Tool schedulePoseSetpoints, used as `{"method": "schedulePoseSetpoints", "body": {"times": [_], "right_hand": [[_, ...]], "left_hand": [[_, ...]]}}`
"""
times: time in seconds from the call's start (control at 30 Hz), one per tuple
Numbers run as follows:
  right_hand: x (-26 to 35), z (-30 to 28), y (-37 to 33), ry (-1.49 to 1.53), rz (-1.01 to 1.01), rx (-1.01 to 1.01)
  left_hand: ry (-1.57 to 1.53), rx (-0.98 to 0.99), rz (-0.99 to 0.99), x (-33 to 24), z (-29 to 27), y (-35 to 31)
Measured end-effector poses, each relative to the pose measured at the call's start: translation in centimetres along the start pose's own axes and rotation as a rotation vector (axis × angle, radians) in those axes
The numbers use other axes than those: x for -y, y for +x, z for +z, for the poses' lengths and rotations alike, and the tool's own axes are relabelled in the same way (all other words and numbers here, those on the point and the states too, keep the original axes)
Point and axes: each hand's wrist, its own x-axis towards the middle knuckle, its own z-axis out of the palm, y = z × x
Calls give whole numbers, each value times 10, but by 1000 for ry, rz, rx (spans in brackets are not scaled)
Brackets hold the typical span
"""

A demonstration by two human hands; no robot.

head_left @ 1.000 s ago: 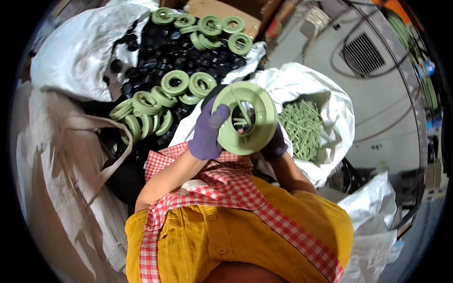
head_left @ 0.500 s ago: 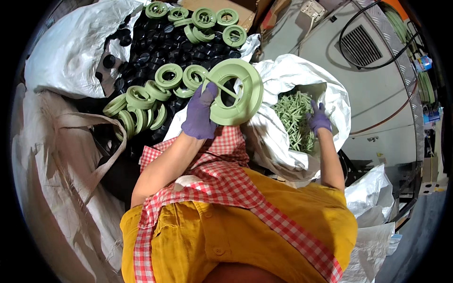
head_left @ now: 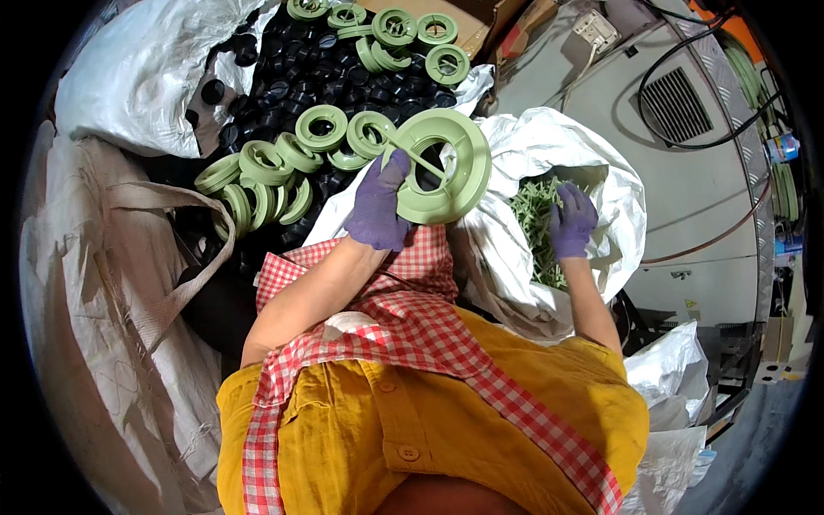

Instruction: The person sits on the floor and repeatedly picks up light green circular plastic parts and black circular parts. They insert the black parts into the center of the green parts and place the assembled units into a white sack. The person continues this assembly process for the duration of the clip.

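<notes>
In a purple glove, my left hand grips a large light-green plastic ring by its left side, thumb on top. A thin green rod lies slantwise across the ring's hole by my thumb. To the right, my right hand, also in a purple glove, is inside an open white sack among small green plastic pins. Its fingers are together and curled over the pins. The fingertips are partly hidden, so any pin between them cannot be made out.
Many black round caps fill the area ahead to the left, with several green rings lying on them. A white sack and a beige bulk bag with a strap are at the left. A grey metal cabinet stands at the right.
My right hand has drawn its spread fingers together and shifted slightly left over the pins. My left hand still holds the ring. The whole view has shifted a little.
</notes>
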Motion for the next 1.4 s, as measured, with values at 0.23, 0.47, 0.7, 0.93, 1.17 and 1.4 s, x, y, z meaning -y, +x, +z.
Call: {"method": "schedulePoseSetpoints", "body": {"times": [0.23, 0.47, 0.7, 0.93, 1.17, 1.4], "right_hand": [[166, -6, 48, 975, -42, 85], [179, -19, 87, 760, -341, 102], [165, 2, 66, 1055, -362, 358], [119, -13, 52, 738, -481, 686], [-30, -47, 33, 864, 838, 211], [-52, -75, 39, -103, 644, 778]], "left_hand": [[-70, -44, -286, 31, -17, -16], [635, 42, -31, 9, -35, -36], [1055, 252, 164, -10, -32, -41], [806, -148, 142, -105, -23, -18], [1065, -268, 455, -180, -101, 2], [2312, -583, 241, -130, -172, 21]]}}
